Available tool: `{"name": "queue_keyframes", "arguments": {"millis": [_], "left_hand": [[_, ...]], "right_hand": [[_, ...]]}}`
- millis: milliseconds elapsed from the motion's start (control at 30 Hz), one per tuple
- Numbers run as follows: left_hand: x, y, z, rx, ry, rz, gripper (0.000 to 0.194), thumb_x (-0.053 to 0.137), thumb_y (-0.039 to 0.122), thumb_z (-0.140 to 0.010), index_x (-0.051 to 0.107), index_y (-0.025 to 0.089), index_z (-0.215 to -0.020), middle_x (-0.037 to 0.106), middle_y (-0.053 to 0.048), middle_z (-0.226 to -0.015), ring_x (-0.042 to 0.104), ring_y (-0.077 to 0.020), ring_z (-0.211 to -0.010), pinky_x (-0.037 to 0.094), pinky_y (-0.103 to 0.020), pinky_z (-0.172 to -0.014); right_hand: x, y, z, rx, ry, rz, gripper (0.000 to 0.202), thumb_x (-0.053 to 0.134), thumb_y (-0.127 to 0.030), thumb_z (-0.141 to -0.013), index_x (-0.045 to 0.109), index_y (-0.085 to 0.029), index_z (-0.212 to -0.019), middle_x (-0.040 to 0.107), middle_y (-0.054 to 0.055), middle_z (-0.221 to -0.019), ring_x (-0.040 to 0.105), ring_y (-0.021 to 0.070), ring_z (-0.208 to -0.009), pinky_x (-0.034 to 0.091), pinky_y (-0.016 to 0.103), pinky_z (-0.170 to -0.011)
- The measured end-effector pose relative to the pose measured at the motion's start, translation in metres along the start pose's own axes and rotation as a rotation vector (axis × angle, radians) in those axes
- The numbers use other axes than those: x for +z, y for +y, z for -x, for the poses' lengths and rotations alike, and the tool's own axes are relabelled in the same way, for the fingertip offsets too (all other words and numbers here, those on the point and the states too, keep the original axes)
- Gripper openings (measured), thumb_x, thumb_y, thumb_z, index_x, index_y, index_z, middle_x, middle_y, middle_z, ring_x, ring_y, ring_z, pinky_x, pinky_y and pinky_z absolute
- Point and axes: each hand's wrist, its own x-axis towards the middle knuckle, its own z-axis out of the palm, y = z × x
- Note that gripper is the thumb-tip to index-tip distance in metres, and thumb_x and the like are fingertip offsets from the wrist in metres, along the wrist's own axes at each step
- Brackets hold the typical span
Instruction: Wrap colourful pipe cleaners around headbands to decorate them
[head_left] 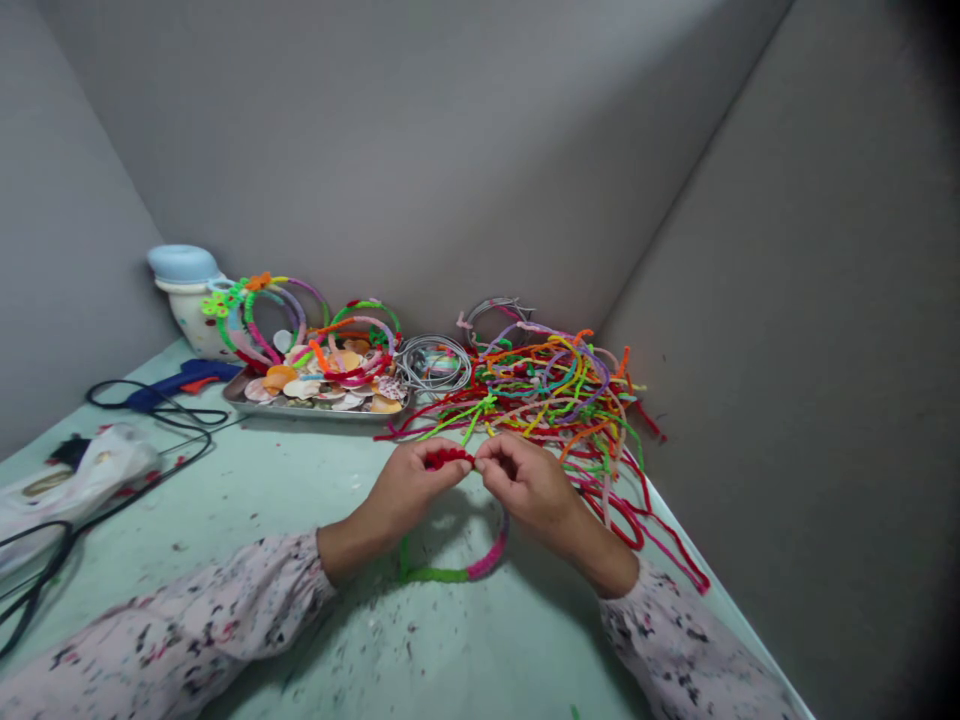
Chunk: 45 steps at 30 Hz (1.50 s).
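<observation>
Both my hands meet over the middle of the table at a hoop (442,575) wrapped in coloured pipe cleaner, with green and pink stretches facing me. At its far side is a wound red pipe cleaner (448,457), pinched between the thumb and fingers of my left hand (401,490). My right hand (536,490) is also closed in a pinch, its fingertips touching the right end of the red winding. Part of the hoop's right side is hidden behind my right hand. Just beyond my fingers, a light green pipe cleaner (480,408) sticks out of the heap.
A tangled heap of pipe cleaners (555,390) lies at the back right. Left of it are wire coils (435,362) and a metal tray (315,412) of shells with wrapped hoops. A blue glue gun (176,385), black cable (196,455), lidded jar (196,315) and plastic bag (112,460) occupy the left.
</observation>
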Motion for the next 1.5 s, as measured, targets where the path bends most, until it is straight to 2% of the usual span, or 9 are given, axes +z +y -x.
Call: {"name": "queue_keyframes", "arguments": {"millis": [100, 333, 400, 533, 633, 733, 833, 1267, 1500], "left_hand": [[0.0, -0.002, 0.0, -0.007, -0.006, 0.009, 0.017, 0.058, 0.026, -0.076, 0.069, 0.015, -0.082, 0.069, -0.002, -0.081, 0.058, -0.0151, -0.074, 0.042, -0.024, -0.068], [0.001, -0.004, 0.0, -0.036, 0.019, 0.013, 0.016, 0.06, 0.028, -0.076, 0.069, 0.016, -0.081, 0.069, -0.002, -0.08, 0.059, -0.0148, -0.074, 0.042, -0.024, -0.067], [0.001, -0.004, 0.0, -0.042, 0.016, 0.028, 0.016, 0.06, 0.029, -0.075, 0.069, 0.016, -0.08, 0.068, -0.002, -0.078, 0.058, -0.0142, -0.072, 0.041, -0.023, -0.065], [0.0, -0.003, -0.001, -0.058, 0.01, 0.044, 0.019, 0.063, 0.033, -0.075, 0.068, 0.015, -0.079, 0.067, -0.001, -0.075, 0.055, -0.0127, -0.066, 0.039, -0.023, -0.061], [-0.001, -0.003, -0.001, -0.074, 0.018, 0.052, 0.021, 0.064, 0.035, -0.074, 0.068, 0.016, -0.08, 0.066, -0.001, -0.073, 0.053, -0.0118, -0.062, 0.038, -0.022, -0.058], [0.0, -0.003, -0.001, -0.078, 0.018, 0.061, 0.022, 0.064, 0.036, -0.074, 0.068, 0.016, -0.081, 0.067, -0.002, -0.074, 0.053, -0.0121, -0.062, 0.037, -0.022, -0.056], [0.0, -0.003, -0.001, -0.071, 0.029, 0.052, 0.022, 0.064, 0.036, -0.074, 0.068, 0.016, -0.08, 0.067, -0.003, -0.075, 0.054, -0.0131, -0.064, 0.037, -0.023, -0.057], [0.0, -0.009, -0.001, -0.074, 0.001, 0.078, 0.018, 0.062, 0.031, -0.075, 0.068, 0.015, -0.08, 0.062, 0.0, -0.07, 0.05, -0.0119, -0.064, 0.036, -0.022, -0.06], [-0.002, -0.006, -0.001, -0.064, -0.005, 0.059, 0.02, 0.062, 0.035, -0.075, 0.066, 0.015, -0.079, 0.06, -0.001, -0.07, 0.047, -0.0118, -0.062, 0.034, -0.022, -0.056]], "right_hand": [[0.006, 0.001, 0.002, 0.007, 0.03, 0.028, 0.008, 0.051, -0.02, -0.083, 0.057, -0.018, -0.079, 0.055, -0.002, -0.067, 0.048, 0.0111, -0.059, 0.035, 0.023, -0.057], [0.014, -0.006, 0.007, 0.004, 0.142, 0.083, 0.01, 0.046, -0.02, -0.084, 0.056, -0.017, -0.082, 0.057, 0.003, -0.079, 0.051, 0.0142, -0.07, 0.038, 0.026, -0.064], [0.011, -0.005, 0.005, 0.047, 0.1, -0.006, 0.012, 0.048, -0.023, -0.085, 0.058, -0.017, -0.082, 0.056, 0.002, -0.076, 0.05, 0.0133, -0.067, 0.037, 0.025, -0.062], [-0.003, 0.002, -0.003, 0.238, -0.109, -0.349, 0.018, 0.05, -0.032, -0.086, 0.06, -0.017, -0.086, 0.048, -0.004, -0.061, 0.042, 0.0096, -0.054, 0.034, 0.022, -0.051], [-0.011, 0.003, -0.007, 0.315, -0.139, -0.486, 0.016, 0.054, -0.03, -0.082, 0.059, -0.016, -0.088, 0.047, -0.005, -0.062, 0.039, 0.007, -0.049, 0.031, 0.02, -0.046], [-0.014, 0.0, -0.008, 0.346, -0.174, -0.513, 0.015, 0.059, -0.028, -0.078, 0.058, -0.016, -0.088, 0.046, -0.007, -0.059, 0.038, 0.0062, -0.048, 0.029, 0.02, -0.045], [-0.013, -0.002, -0.007, 0.359, -0.207, -0.5, 0.012, 0.059, -0.027, -0.077, 0.058, -0.016, -0.08, 0.044, -0.007, -0.055, 0.037, 0.0061, -0.046, 0.028, 0.02, -0.045], [0.003, 0.004, -0.004, 0.401, -0.144, -0.535, 0.016, 0.061, -0.032, -0.078, 0.061, -0.016, -0.077, 0.042, -0.007, -0.054, 0.033, 0.0062, -0.047, 0.025, 0.021, -0.045], [-0.016, 0.005, -0.005, 0.351, -0.272, -0.52, 0.016, 0.06, -0.032, -0.078, 0.061, -0.016, -0.081, 0.046, -0.006, -0.054, 0.038, 0.0062, -0.046, 0.027, 0.02, -0.044]]}}
